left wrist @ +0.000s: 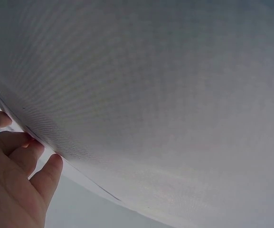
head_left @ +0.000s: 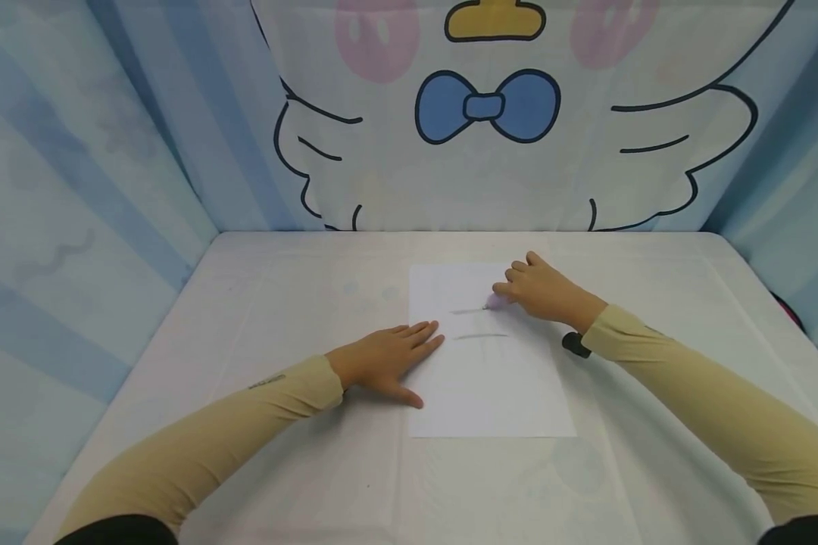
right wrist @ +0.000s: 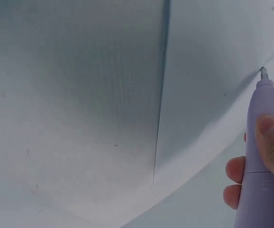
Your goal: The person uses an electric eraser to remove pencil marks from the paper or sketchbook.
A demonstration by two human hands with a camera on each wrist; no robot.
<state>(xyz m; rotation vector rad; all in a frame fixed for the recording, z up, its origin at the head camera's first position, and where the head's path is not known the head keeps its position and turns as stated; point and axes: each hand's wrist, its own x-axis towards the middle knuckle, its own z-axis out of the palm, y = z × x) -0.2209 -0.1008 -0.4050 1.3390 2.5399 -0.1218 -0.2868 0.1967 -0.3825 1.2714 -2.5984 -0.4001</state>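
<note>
A white sheet of paper (head_left: 491, 405) lies on the table, bearing two short grey lines, an upper line (head_left: 465, 311) and a lower line (head_left: 480, 336). My left hand (head_left: 387, 357) rests with fingers spread on the paper's left edge. Near the upper line, my right hand (head_left: 548, 294) grips a thick lilac electric eraser (right wrist: 260, 204). The thumb lies along its body and fingers curl round the other side. Its narrow grey tip (right wrist: 264, 73) meets the paper at the right end of the upper line. In the left wrist view, the left fingertips (left wrist: 55, 164) touch the surface.
A pale cloth covers the table (head_left: 300, 303). Behind it hangs a printed curtain (head_left: 484, 182) with a blue bow tie, and more curtains (head_left: 75, 189) hang at both sides. A small black device (head_left: 576, 344) sits under the right wrist.
</note>
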